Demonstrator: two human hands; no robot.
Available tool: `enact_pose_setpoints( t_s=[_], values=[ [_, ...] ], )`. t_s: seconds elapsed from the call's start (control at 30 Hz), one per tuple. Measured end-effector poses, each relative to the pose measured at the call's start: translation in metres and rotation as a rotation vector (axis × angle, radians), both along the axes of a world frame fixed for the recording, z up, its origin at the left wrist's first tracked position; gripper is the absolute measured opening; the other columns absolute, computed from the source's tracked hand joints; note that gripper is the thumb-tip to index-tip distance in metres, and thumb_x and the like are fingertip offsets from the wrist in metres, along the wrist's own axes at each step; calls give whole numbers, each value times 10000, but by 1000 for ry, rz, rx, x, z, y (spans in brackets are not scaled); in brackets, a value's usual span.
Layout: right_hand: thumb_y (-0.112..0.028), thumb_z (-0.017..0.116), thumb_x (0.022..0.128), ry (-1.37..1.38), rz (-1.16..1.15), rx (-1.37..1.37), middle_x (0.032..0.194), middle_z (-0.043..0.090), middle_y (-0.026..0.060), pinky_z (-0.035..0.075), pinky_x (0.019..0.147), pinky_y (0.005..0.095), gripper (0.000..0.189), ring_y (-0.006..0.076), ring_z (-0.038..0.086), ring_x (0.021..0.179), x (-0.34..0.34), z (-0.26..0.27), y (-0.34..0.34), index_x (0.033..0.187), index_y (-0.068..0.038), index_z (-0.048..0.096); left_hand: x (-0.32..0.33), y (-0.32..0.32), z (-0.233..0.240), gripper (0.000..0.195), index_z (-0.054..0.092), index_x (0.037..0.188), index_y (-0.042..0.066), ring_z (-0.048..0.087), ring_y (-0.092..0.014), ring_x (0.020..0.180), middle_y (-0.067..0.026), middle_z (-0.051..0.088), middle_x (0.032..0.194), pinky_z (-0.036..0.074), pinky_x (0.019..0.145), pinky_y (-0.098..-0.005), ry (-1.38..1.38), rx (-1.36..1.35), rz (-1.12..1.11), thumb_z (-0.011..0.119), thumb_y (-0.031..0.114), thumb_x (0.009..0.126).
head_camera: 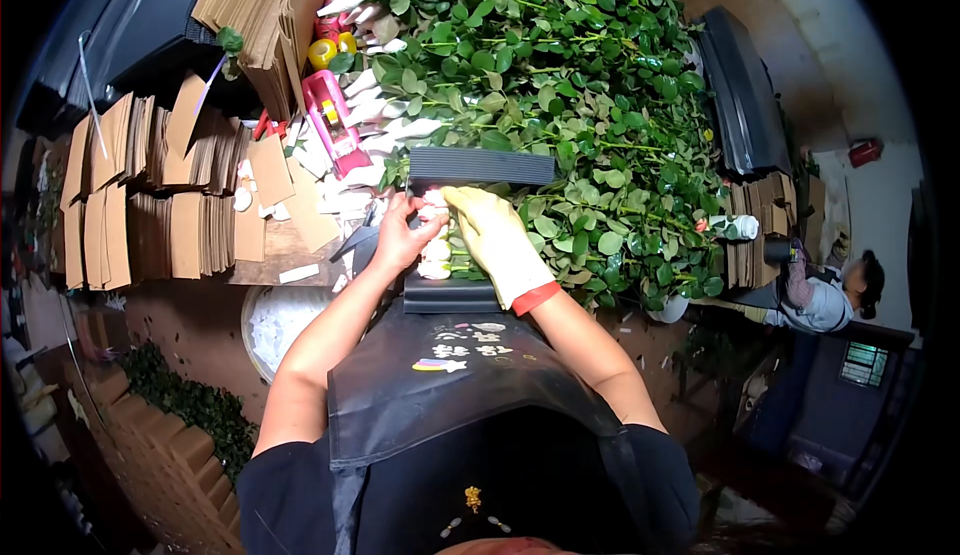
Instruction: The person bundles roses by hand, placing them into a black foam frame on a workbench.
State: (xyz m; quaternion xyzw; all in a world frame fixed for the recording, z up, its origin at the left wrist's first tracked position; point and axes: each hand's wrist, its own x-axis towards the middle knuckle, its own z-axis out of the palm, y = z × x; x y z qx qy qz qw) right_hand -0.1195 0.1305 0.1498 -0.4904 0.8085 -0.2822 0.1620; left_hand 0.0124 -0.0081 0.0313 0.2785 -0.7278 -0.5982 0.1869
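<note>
Pale pink and cream rose heads (pixel 434 249) lie in a short row between two pieces of black corrugated sheet, the upper one (pixel 481 166) lying on the leafy stems and the lower one (pixel 450 296) against my apron. My bare left hand (pixel 405 231) touches the upper rose heads from the left, thumb and fingers bent around them. My right hand (pixel 491 236), in a cream rubber glove with a red cuff, rests over the stems just right of the heads, its fingertips at the top bloom. Whether either hand grips a flower is hard to see.
Leafy rose stems (pixel 540 67) cover the bench, with white-wrapped heads (pixel 367 108) along their left side. A pink tape dispenser (pixel 334 123), yellow tape rolls (pixel 322 53) and cardboard stacks (pixel 180 232) lie left. A white tub (pixel 289 326) stands below the bench edge. Another person (pixel 821 300) is at far right.
</note>
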Motion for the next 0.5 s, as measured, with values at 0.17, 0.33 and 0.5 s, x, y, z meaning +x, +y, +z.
enact_pose_setpoints(
  t_s=[0.17, 0.33, 0.5],
  values=[
    [-82, 615, 1002, -66, -38, -159, 1246, 752, 163, 586, 974, 472, 332, 377, 730, 1111, 3, -6, -3, 1319, -62, 711, 1, 0, -4, 395, 723, 990, 1, 634, -307, 1028, -140, 607, 1051, 507, 968, -403, 53, -43, -5, 939, 278, 810],
    [-170, 620, 985, 394, 68, 303, 1078, 744, 116, 631, 795, 431, 320, 294, 779, 941, 12, 5, -16, 1290, -87, 673, 2, 4, 5, 352, 711, 948, 23, 635, -319, 1055, -152, 612, 1069, 507, 958, -414, 48, -110, 33, 934, 258, 810],
    [-211, 632, 984, 362, 71, 338, 1047, 749, 112, 623, 768, 470, 336, 310, 781, 910, 9, 25, -17, 1299, -102, 669, 5, 3, 15, 346, 725, 1003, 50, 629, -353, 1070, -171, 600, 1081, 510, 943, -425, 25, -122, -21, 925, 262, 815]
  ],
)
